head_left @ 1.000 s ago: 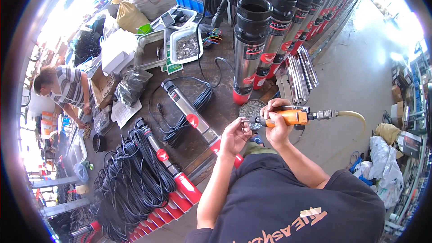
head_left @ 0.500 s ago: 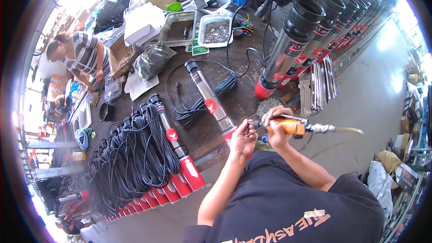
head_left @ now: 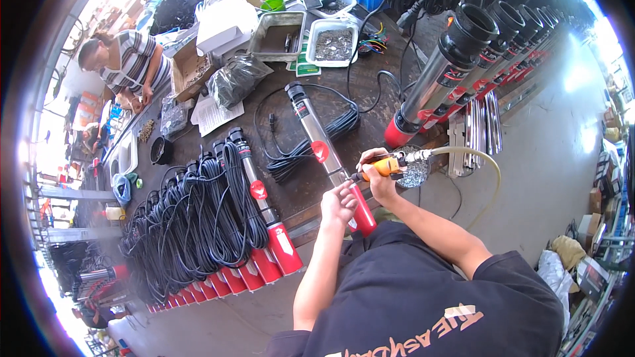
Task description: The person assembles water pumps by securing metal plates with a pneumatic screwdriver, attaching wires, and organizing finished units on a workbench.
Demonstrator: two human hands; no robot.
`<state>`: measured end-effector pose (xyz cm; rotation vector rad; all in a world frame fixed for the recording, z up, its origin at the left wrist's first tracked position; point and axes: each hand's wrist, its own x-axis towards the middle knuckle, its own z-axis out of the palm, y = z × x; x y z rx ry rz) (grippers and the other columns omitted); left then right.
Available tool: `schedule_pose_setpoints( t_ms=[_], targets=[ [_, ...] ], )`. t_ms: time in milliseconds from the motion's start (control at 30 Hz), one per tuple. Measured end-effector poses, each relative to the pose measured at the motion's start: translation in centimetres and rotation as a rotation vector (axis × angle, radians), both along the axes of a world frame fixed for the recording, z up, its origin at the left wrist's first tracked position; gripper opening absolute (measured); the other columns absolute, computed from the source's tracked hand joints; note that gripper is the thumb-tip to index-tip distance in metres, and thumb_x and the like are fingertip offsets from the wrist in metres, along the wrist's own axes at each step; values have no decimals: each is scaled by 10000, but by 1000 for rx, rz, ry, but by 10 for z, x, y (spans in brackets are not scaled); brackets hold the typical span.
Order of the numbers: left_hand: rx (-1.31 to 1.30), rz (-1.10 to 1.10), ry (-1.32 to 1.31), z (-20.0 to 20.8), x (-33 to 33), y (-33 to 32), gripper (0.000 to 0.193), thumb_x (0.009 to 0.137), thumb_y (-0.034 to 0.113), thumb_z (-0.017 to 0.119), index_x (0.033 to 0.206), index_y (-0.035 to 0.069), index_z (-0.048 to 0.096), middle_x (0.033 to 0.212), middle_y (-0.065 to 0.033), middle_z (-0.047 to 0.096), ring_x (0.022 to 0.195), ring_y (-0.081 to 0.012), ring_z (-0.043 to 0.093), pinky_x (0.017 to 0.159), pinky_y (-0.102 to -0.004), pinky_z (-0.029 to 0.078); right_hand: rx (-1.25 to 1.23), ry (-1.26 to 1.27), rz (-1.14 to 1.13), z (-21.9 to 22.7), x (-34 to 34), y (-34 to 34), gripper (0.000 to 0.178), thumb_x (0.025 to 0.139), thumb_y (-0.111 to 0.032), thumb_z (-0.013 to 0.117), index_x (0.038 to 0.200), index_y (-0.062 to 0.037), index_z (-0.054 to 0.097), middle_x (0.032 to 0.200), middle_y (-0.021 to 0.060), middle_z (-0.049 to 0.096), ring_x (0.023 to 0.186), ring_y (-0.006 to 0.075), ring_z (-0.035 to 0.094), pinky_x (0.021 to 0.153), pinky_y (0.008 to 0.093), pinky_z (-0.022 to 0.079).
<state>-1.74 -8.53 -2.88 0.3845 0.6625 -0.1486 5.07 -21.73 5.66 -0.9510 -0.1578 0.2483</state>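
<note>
A long steel submersible pump (head_left: pixel 321 147) with a red base lies on the dark workbench (head_left: pixel 370 66), its black cable coiled beside it. My right hand (head_left: pixel 382 182) grips an orange air screwdriver (head_left: pixel 378 168), whose tip points at the pump body just above the red end. A pale hose (head_left: pixel 471 153) runs from the tool to the right. My left hand (head_left: pixel 338 203) rests against the pump's red end (head_left: pixel 363 215) near the tool tip, fingers curled at it.
A row of pumps with black cable coils (head_left: pixel 198 225) lies to the left. Upright pumps (head_left: pixel 443 73) stand at the right. Trays of screws (head_left: pixel 334 43) sit at the back. Another person (head_left: pixel 129 59) in a striped shirt works at the far left.
The view has shifted, so the bench sits lower and closer. My hands and the orange tool stay at the pump's red end, with the tool tip now close to the pump body.
</note>
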Motion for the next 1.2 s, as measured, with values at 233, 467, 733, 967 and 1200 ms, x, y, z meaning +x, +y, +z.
schedule_pose_setpoints(
  t_ms=[233, 467, 733, 967, 1200],
  targets=[
    [174, 216, 366, 43, -6, 31, 168, 963, 148, 505, 1002, 25, 612, 631, -1, 439, 563, -147, 433, 550, -326, 432, -252, -203, -38, 9, 2, 9, 198, 853, 100, 598, 974, -51, 554, 913, 36, 607, 829, 107, 624, 761, 241, 509],
    [224, 250, 301, 21, -13, 20, 170, 990, 135, 514, 1053, 5, 604, 698, 11, 481, 604, -119, 447, 538, -263, 403, -243, -176, -76, 13, 0, 19, 212, 849, 106, 607, 969, -54, 537, 896, 38, 591, 800, 106, 603, 740, 241, 499],
    [171, 237, 299, 22, -10, 20, 210, 997, 173, 515, 1035, -9, 613, 670, -1, 474, 592, -135, 445, 510, -286, 388, -118, -178, -18, -2, 4, 11, 230, 875, 100, 533, 1020, -66, 469, 923, 62, 569, 797, 118, 567, 736, 248, 487],
    [365, -208, 133, 27, 23, 59, 372, 962, 475, 642, 837, 125, 657, 617, 75, 501, 542, -87, 441, 487, -251, 334, -74, -160, -116, -7, 10, 19, 218, 845, 115, 572, 995, -42, 541, 884, 49, 615, 770, 115, 609, 705, 252, 516],
    [904, -404, 134, 27, 35, 43, 468, 764, 418, 856, 984, 27, 723, 805, -4, 678, 645, -135, 632, 612, -285, 512, -250, -113, -211, 5, 12, 13, 167, 860, 55, 572, 988, -51, 562, 921, 39, 611, 797, 119, 611, 738, 259, 510]
  ],
)
